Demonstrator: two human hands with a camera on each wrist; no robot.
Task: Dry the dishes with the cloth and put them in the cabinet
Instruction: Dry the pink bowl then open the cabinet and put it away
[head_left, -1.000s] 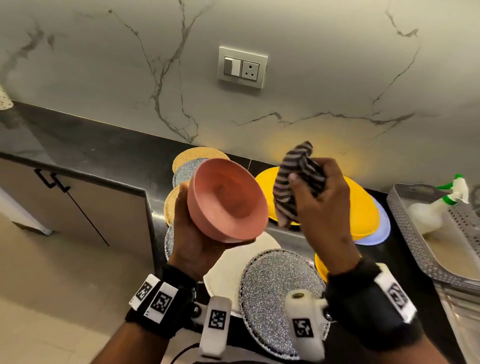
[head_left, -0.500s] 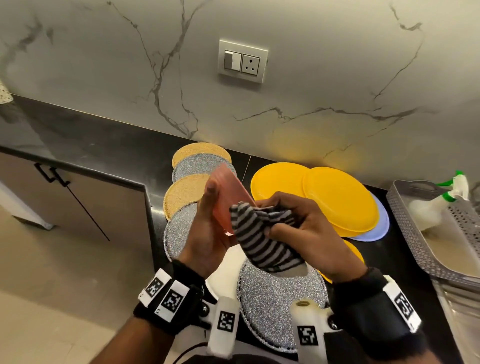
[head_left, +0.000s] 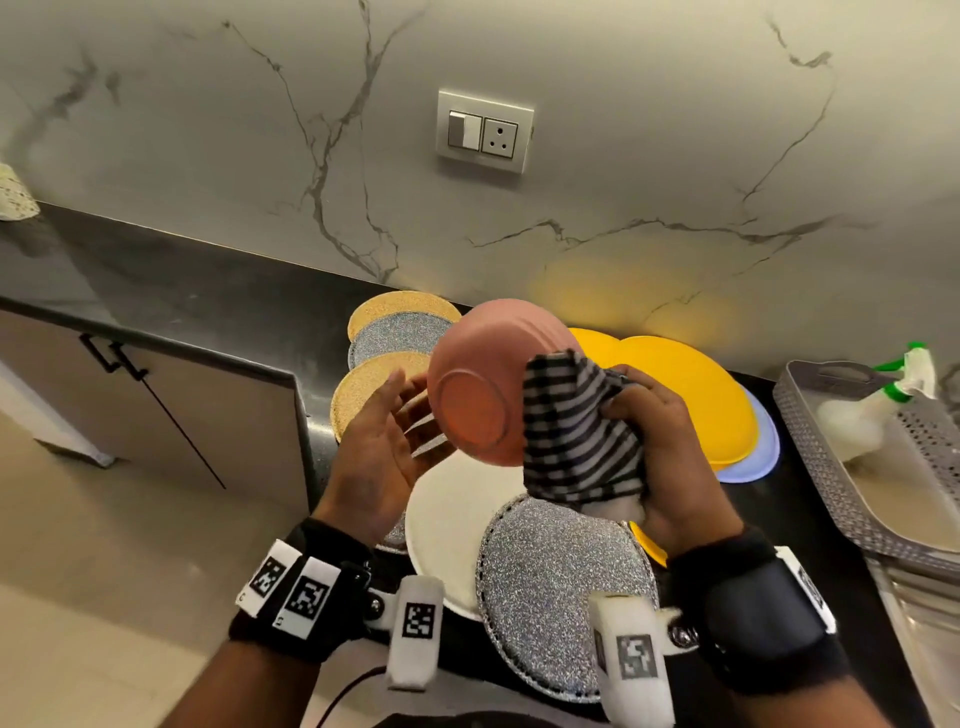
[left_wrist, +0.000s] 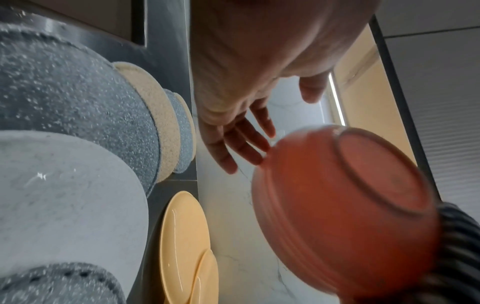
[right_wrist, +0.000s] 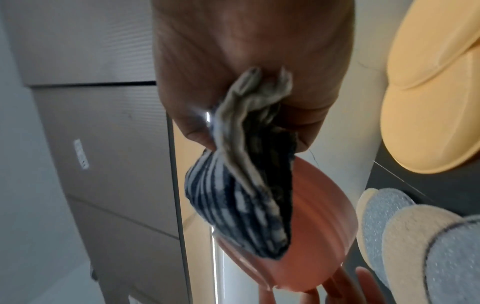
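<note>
A pale marble wall with a switch and socket plate (head_left: 484, 131) rises behind a black tabletop (head_left: 171, 296) crowded with dishes; above it a person is drying a pink bowl (head_left: 483, 384). A second ago the bowl's hollow faced them, cupped in the left hand (head_left: 379, 447) while the right hand (head_left: 670, 457) held the striped cloth (head_left: 576, 431) clear of it; now the bowl is turned so its ringed base faces them, the cloth bunched over its right edge, which I take to mean the wiping has moved on to the outside. The right fingers (head_left: 641, 384) are clenched round the cloth and seem to carry the bowl through it; the left fingers (left_wrist: 241, 142) are spread and released, their tips just at the rim, steadying rather than gripping. The bowl is in the air in front of the wall, not yet near any cabinet.

Below lie glittery silver and gold mats (head_left: 395, 332), a white plate (head_left: 447, 514), a large silver glitter plate (head_left: 561, 582), and to the right yellow plates (head_left: 691, 395) over a pale blue one (head_left: 763, 447); a grey basket (head_left: 810, 415) holds a spray bottle (head_left: 872, 410). A lower cabinet door (head_left: 156, 410) with a black handle stands shut at the left; it would need opening before anything goes in there, and the loosely held bowl could slip onto the plates beneath.
</note>
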